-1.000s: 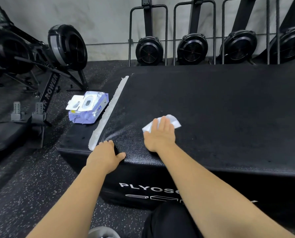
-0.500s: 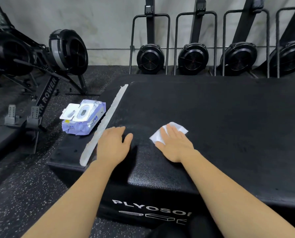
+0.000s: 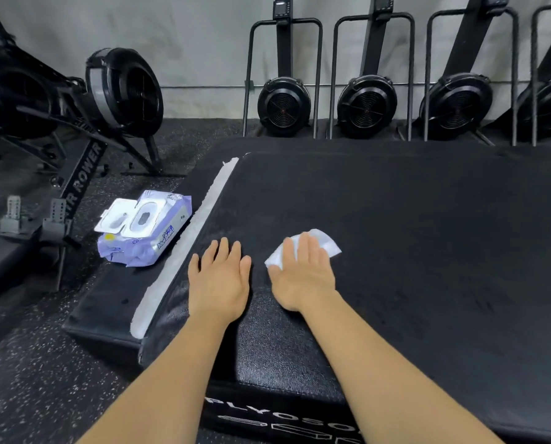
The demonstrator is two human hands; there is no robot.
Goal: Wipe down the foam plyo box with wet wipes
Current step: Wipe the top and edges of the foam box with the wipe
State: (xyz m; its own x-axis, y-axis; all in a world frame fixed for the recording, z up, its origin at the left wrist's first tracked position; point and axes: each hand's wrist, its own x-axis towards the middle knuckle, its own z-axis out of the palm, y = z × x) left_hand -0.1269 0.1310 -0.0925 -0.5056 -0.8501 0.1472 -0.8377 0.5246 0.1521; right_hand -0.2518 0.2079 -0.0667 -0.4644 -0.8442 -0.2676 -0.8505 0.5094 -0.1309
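Rubber gym floor (image 3: 27, 395) is seen around the foam plyo box (image 3: 428, 251). A wet wipe (image 3: 328, 246) is pressed onto its top under the right hand (image 3: 303, 277), whose fingers are held straight. Most of the top is spread ahead and rightward of it. The left hand (image 3: 219, 280) is laid flat and empty alongside.

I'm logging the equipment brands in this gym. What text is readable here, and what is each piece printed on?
"PLYOSO", the rest hidden: white letters on the front face of the foam plyo box.
"R ROWER", its start cut off: white letters running along the rowing machine's leg.
Blue label on the wipes pack: too blurred to read.
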